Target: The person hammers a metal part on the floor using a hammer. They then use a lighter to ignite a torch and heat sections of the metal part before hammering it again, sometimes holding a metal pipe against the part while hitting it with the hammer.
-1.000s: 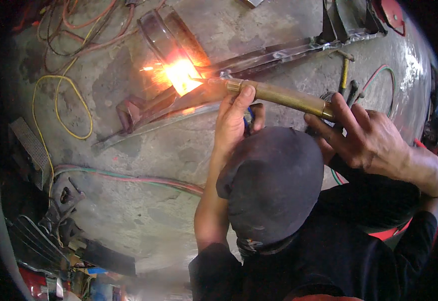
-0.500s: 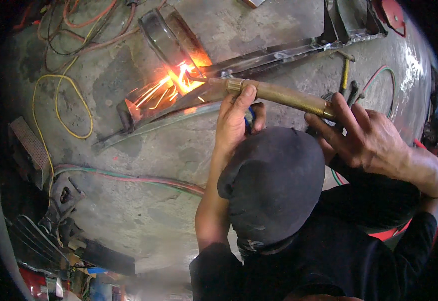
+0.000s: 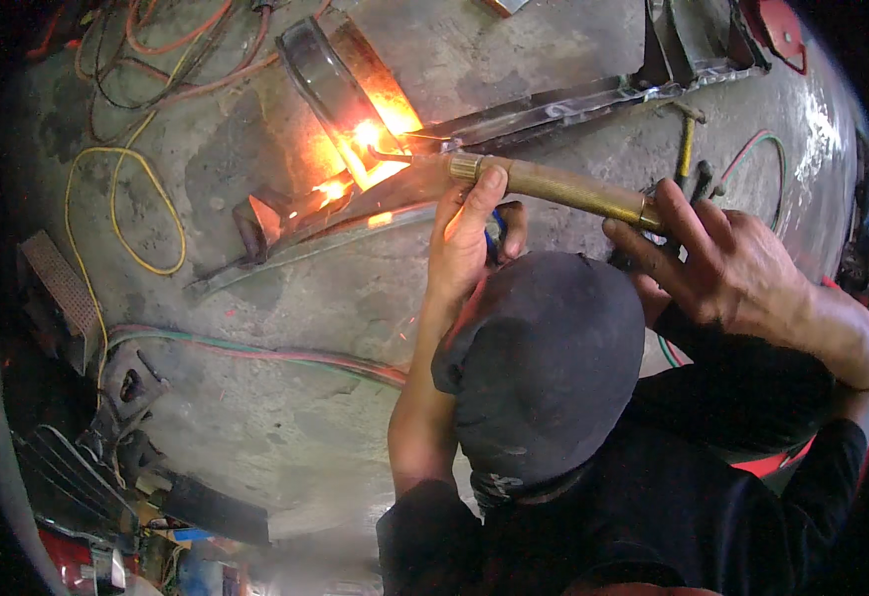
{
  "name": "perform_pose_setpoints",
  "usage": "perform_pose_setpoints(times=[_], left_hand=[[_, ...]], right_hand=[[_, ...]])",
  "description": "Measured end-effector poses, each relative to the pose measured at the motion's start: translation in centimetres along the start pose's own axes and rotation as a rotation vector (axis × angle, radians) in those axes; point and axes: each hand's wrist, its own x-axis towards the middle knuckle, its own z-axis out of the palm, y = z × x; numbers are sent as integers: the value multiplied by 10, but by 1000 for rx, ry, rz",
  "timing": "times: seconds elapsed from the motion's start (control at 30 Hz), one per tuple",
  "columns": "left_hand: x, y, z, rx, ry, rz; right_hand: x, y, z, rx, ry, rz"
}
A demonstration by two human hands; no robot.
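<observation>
The brass torch lies nearly level across the view, left hand clasping its front (the nearer to the flame), right hand gripping its rear, tip burning leftward into the metal strip on the concrete floor.

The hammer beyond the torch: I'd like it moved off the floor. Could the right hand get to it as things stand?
Probably yes, but not freely. The hammer lies on bare concrete just beyond the right hand, with nothing between them. That hand is wrapped around the rear of the torch, so it would have to let go first.
</observation>
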Motion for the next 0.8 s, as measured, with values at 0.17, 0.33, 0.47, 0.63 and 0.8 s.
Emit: perform_pose_setpoints(times=[0.17,0.33,0.47,0.63,0.8], left_hand=[[1,-2,-5,6,-27,-12],[-5,12,11,-77,131,-140],[0,-2,-5,56,224,-256],[8,-6,-9,62,-91,6],[4,-5,-6,86,-16,-26]], right_hand=[[2,1,-2,34,-14,11],[0,2,2,7,12,16],[-1,6,12,18,45,-14],[-1,7,10,30,-12,-9],[-2,9,11,15,-16,-22]])
